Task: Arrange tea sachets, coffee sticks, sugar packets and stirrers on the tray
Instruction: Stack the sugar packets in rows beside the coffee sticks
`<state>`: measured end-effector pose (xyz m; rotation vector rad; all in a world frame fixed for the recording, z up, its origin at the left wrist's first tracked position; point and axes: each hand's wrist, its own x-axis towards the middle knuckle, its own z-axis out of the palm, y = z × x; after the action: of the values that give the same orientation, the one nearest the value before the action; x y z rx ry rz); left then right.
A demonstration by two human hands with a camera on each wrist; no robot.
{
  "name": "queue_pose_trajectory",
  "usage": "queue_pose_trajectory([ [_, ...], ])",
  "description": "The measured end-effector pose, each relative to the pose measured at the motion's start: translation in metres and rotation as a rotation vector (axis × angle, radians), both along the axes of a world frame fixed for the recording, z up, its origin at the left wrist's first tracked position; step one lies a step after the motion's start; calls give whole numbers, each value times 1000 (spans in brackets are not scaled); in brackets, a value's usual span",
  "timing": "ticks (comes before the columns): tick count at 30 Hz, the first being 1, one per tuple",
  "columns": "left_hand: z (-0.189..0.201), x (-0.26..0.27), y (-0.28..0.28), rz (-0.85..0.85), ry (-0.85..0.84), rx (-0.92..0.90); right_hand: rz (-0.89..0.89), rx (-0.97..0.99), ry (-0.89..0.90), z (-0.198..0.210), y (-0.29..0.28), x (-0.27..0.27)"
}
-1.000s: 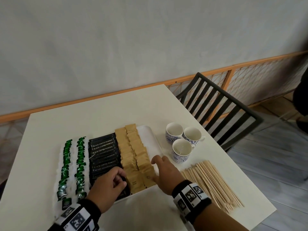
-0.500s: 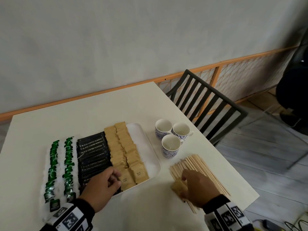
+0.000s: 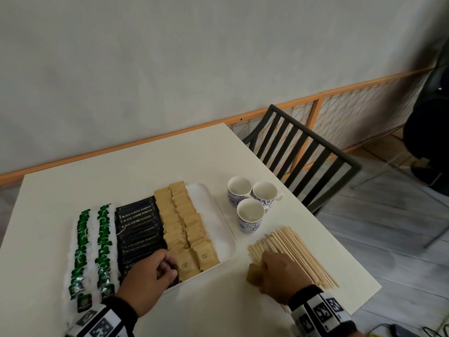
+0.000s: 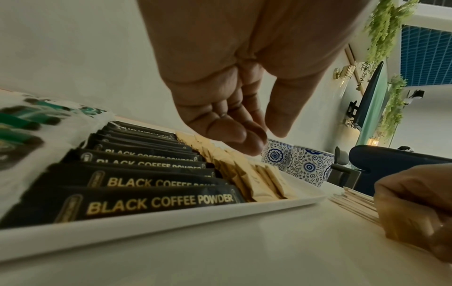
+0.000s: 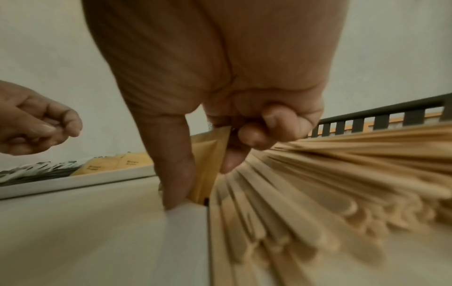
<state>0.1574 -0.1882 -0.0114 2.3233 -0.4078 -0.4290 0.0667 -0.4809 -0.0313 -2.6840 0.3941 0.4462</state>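
- The white tray [image 3: 226, 229] lay on the bench [image 3: 145, 166], loaded from left to right with two rows of green-and-white tea sachets [image 3: 93, 246], a row of black coffee sticks [image 3: 138, 229] printed BLACK COFFEE POWDER, and two rows of brown sugar packets [image 3: 184, 222]; a bare strip ran along its right side.
- The wooden stirrers [image 3: 298, 251] lay in a loose fan on the bench, right of the tray and apart from it.
- The right hand [image 3: 281, 276] sat over the near end of the stirrers, thumb and curled fingers [image 5: 254, 135] pinching one brown sugar packet [image 5: 208, 164] upright, its lower edge at the bench beside the sticks.
- The left hand [image 3: 145, 280] hovered above the tray's near edge, over the border between coffee sticks and sugar packets; its fingers [image 4: 232, 131] hung loosely curled toward the thumb and held nothing.
- Three blue-patterned cups [image 3: 250, 205] stood clustered on the bench, just beyond the stirrers and right of the tray.
- A black slatted chair [image 3: 303, 152] stood at the bench's far right corner, before a pale wall with an orange rail.
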Motion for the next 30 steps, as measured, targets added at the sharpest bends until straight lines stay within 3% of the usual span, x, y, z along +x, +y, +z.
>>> queue_pose_trajectory([
  [7, 9, 5, -9, -94, 61, -29, 87, 329, -40, 30, 23, 25],
  [9, 14, 7, -16, -128, 121, -100, 46, 526, -46, 36, 31, 34],
  [12, 23, 9, -26, -149, 177, -193, 65, 651, -44, 42, 43, 42],
  [21, 23, 19, -24, -90, 14, -205, 10, 974, -30, 35, 64, 57],
  [26, 16, 22, -23, -115, -109, -149, 80, 885, 42, 22, 73, 61],
  [30, 12, 24, -25, -169, -171, -40, 134, 585, -57, 9, 75, 67],
])
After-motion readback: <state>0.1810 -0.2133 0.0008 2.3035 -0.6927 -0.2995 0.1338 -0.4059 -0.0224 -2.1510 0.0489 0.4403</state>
